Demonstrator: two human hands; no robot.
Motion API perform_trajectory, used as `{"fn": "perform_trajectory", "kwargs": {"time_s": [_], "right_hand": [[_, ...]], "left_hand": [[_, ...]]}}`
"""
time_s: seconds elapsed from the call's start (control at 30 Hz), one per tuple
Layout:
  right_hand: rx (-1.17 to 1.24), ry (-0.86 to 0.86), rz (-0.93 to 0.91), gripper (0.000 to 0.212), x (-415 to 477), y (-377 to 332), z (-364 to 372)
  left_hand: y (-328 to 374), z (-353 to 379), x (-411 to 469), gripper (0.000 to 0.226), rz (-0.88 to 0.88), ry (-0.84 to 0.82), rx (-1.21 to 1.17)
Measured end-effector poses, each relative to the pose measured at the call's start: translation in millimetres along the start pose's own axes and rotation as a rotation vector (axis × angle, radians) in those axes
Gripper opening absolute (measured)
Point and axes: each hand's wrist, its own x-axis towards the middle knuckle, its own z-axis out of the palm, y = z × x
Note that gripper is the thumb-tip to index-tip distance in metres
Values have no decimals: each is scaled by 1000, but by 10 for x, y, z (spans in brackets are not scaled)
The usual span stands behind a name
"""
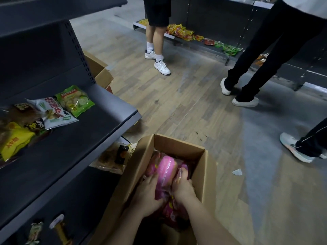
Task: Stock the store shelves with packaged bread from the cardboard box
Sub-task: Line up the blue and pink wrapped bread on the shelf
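- Head view looks down into an open cardboard box [203,174] on the wooden floor [177,106], near the bottom centre of the scene.
- Both hands are inside it: the left hand [148,195] curls against the left side of a pink bread package [165,172], and the right hand [183,184] closes over its right edge, fingers bunching the clear wrapper.
- More pink packages [174,213] lie underneath, nearer the camera.
- To the left stands a dark shelf [74,138]; snack bags [74,101] sit on its far-left part, and the near-right stretch looks free.
- Judged step: lifting one package out to carry it left to the shelf.
- Doing it well likely means pressing evenly from both sides instead of pulling on the wrapper alone, since soft bread would crush and thin film could tear.
- Raising it straight up past the box wall before swinging left should keep it from snagging on the cardboard edge or the shelf lip.
- Other people's legs [155,38] stand well apart on the far side, out of the path.
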Motion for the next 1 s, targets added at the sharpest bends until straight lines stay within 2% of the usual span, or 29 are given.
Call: {"fn": "perform_trajectory", "kwargs": {"time_s": [0.07, 0.23, 0.33, 0.57, 0.8, 0.9, 0.93, 1.0], "right_hand": [[-1, 8, -27, 71, -85, -37, -114], [53, 4, -88, 85, -392, -219, -476], [143, 54, -123, 82, -622, -436, -774], [260, 160, -159, 91, -1272, -870, -1590], [386, 220, -198, 86, -1875, -1072, -2168], [485, 212, -199, 88, -2038, -1136, -2222], [548, 214, -208, 88, -2099, -1175, -2235], [692, 229, -250, 86, -2180, -1237, -2251]], "left_hand": [[66, -98, -55, 96, -8, 14, -13], [346, -436, -293, 98, -8, 26, -23], [544, -698, -458, 96, -2, 40, -29], [1120, -1366, -811, 97, 69, 51, -59], [1632, -1902, -1075, 89, 154, 137, -47], [1869, -1964, -1179, 96, 114, 85, -127], [1933, -1966, -1209, 93, 97, 75, -191], [1996, -1966, -1236, 73, 102, 111, -291]]}}
